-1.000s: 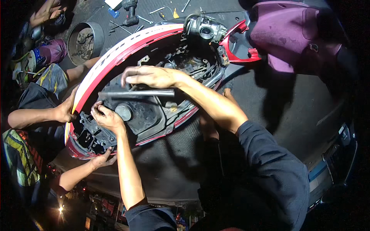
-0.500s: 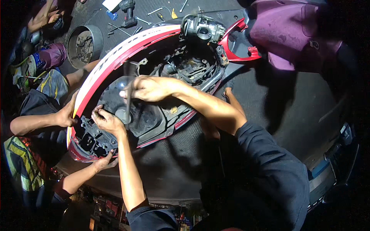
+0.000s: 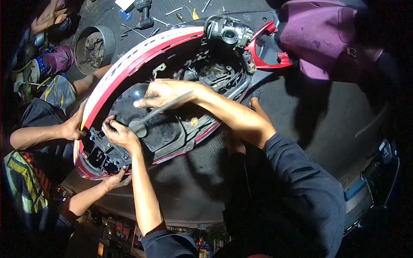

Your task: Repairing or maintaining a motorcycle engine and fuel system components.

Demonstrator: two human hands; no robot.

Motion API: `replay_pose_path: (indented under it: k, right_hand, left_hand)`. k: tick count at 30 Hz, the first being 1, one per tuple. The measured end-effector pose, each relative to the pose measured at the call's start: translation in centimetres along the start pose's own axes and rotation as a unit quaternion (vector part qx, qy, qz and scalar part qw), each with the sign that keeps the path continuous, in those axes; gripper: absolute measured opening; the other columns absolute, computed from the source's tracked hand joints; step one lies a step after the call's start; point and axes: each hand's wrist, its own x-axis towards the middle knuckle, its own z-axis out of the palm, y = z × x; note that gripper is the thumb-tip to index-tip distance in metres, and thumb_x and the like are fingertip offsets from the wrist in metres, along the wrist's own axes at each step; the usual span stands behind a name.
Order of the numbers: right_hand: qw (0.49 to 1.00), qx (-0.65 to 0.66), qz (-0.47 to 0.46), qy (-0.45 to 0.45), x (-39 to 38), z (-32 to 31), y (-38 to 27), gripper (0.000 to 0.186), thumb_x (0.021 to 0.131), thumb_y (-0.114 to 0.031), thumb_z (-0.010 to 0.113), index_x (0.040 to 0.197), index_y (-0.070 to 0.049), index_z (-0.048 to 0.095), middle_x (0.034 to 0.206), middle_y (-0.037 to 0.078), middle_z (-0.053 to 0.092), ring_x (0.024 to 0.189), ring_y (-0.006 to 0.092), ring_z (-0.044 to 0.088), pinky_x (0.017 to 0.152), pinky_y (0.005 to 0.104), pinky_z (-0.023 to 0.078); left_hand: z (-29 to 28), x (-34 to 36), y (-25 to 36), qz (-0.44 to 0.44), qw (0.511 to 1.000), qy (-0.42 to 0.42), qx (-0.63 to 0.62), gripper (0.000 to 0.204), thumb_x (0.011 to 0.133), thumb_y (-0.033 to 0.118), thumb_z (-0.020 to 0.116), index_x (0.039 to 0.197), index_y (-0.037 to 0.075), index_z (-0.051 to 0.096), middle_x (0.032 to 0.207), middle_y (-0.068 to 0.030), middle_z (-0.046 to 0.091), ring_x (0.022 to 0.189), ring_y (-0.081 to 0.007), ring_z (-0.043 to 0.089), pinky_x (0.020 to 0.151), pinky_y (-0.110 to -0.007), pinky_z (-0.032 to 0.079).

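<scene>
Fingers of the left hand [image 3: 121, 136] curl loosely beside a round metal cap [image 3: 137, 128], the thumb near their tips; whether they pinch anything small, I cannot tell. Fingers of the right hand [image 3: 162, 91] are bent, thumb pointing left, over a dark cover [image 3: 165, 136]; whether they close on anything, I cannot tell either. A metal bar [image 3: 167, 107] lies just below the right hand, slanting from near the cap up to the right, where its upper end crosses in front of the wrist. Cap, cover and bar all sit within a long shell [image 3: 142, 48], white and red along its far edge. A co-worker's upper hand [image 3: 74, 128] grips the shell's left edge, and the same person's lower hand [image 3: 116, 179] supports its near left corner. To the right, a carburetor [image 3: 230, 36] rests at the shell's far rim, beside a red bracket [image 3: 282, 61] and, beyond that, a large purple panel [image 3: 314, 34]. On the dark floor [image 3: 309, 107] behind the shell are a drill [image 3: 143, 13], a wrench [image 3: 160, 21] and, farther left, a round metal pan [image 3: 109, 48] with something dark inside.
</scene>
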Motion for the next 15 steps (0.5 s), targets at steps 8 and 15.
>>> replay_pose_path:
  k: [8, 15]
  right_hand:
    - [0.990, 0.034, -0.130, 0.050, -3.3, 3.8, -2.4, 0.047, 0.094, -0.040, 0.047, 0.087, 0.003, 0.062, 0.070, 0.026, 0.055, 0.061, 0.0357, 0.055, 0.060, 0.0400, 0.042]
    - [0.981, -0.054, -0.183, 0.019, -11.9, 4.2, -6.2, 0.031, 0.089, -0.029, 0.056, 0.086, 0.001, 0.061, 0.079, 0.012, 0.060, 0.080, 0.0297, 0.056, 0.070, 0.0361, 0.039]
  left_hand:
    - [0.7, -0.1, 1.6, -0.005, 0.999, 0.012, -0.038, 0.017, 0.084, 0.007, 0.045, 0.083, -0.004, 0.059, 0.085, -0.0160, 0.055, 0.082, -0.0309, 0.055, 0.077, -0.040, 0.043]
    - [-1.2, 0.1, 1.8, -0.040, 0.998, 0.006, -0.040, 0.016, 0.087, 0.008, 0.047, 0.093, -0.002, 0.058, 0.089, -0.0130, 0.055, 0.079, -0.0249, 0.056, 0.073, -0.033, 0.045]
